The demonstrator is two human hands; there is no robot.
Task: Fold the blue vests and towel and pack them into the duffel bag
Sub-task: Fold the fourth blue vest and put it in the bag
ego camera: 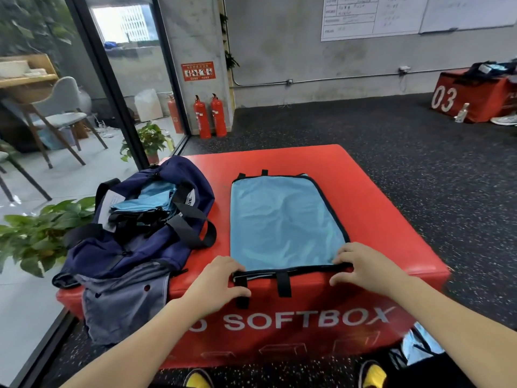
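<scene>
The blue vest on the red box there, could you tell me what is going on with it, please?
A person is working on a light blue vest spread flat on a red soft box. Both hands rest on its near edge, the left hand at the left corner and the right hand at the right corner. Beside it lies an open navy duffel bag that already holds folded blue items. This vest is not yet packed.
</scene>
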